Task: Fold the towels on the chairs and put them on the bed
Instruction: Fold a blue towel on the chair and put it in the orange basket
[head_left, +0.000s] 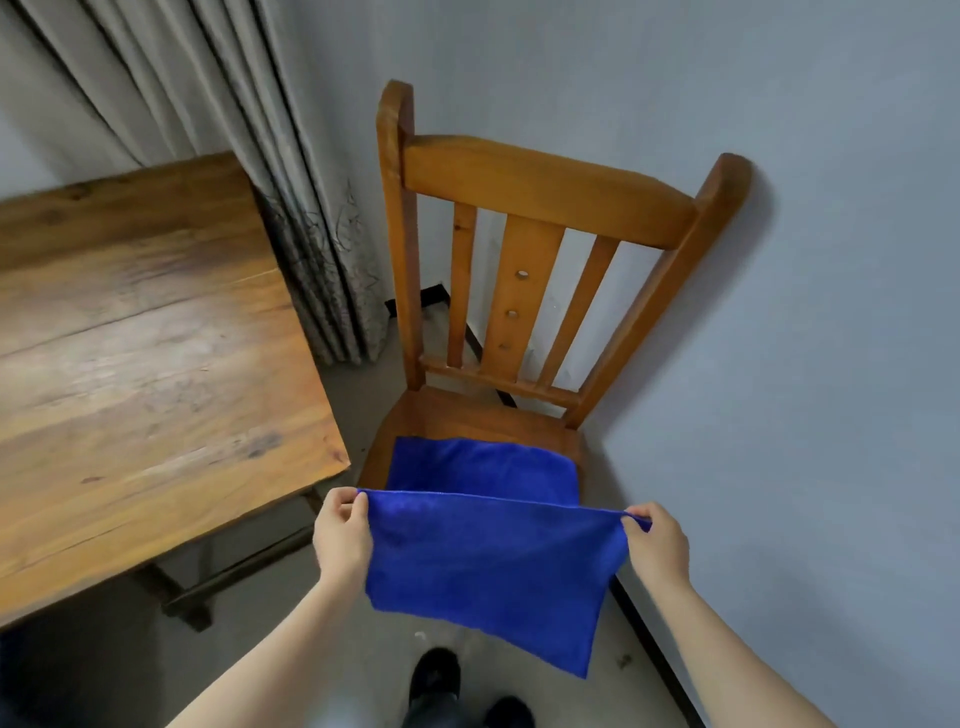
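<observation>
A blue towel (488, 566) hangs stretched between my hands in front of a wooden chair (535, 291). My left hand (343, 535) pinches its upper left corner. My right hand (657, 540) pinches the upper right corner. The cloth drops below my hands toward the floor. On the chair seat behind it lies more blue towel (483, 465), flat; I cannot tell whether it is a second towel or the far part of the same one. No bed is in view.
A wooden table (135, 364) stands close on the left, its corner near my left hand. A grey curtain (218, 130) hangs behind it. The chair backs against a pale wall (831, 312) on the right. My dark shoes (436, 675) show on the grey floor.
</observation>
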